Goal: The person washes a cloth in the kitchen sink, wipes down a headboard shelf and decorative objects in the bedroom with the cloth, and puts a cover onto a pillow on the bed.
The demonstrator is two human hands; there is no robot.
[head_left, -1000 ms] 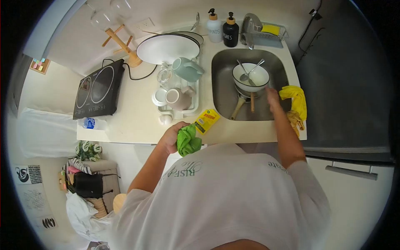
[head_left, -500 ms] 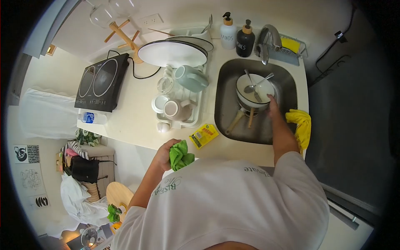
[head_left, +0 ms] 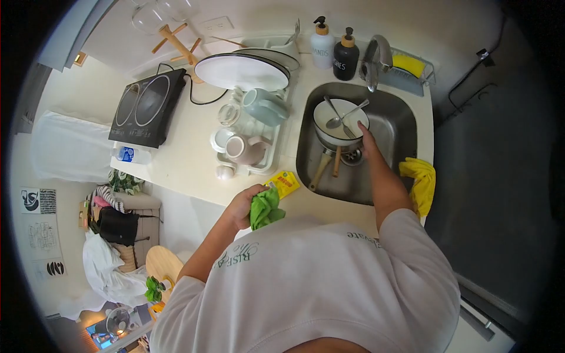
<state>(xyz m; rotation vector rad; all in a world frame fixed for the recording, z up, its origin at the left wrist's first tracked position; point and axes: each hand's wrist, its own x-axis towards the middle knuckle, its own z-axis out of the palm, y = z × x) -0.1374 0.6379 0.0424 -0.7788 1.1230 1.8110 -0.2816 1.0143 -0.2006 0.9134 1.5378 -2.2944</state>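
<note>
My right hand (head_left: 367, 140) grips the near right rim of a white bowl with a dark edge (head_left: 321, 119) in the sink (head_left: 406, 138). Two spoons (head_left: 333, 123) and a fork (head_left: 349, 132) rest in the bowl. Beneath it, partly hidden, is cookware with a light handle (head_left: 320, 170) and a wooden handle (head_left: 336, 162). My left hand (head_left: 244, 207) is closed around a bunched green cloth (head_left: 266, 208), held at the counter's front edge. Just beyond the cloth lies a yellow packet (head_left: 284, 184), partly covered by that hand and cloth.
Left of the sink, a dish rack (head_left: 272, 154) holds mugs, glassware and large plates (head_left: 242, 71). Soap bottles (head_left: 345, 56) stand behind the sink beside the faucet (head_left: 379, 56). Yellow gloves (head_left: 421, 182) hang at the right edge. An induction cooktop (head_left: 147, 107) sits at far left.
My right hand has shifted the bowl leftward within the sink. My left hand has moved right and slightly up with the green cloth, now overlapping the yellow packet.
</note>
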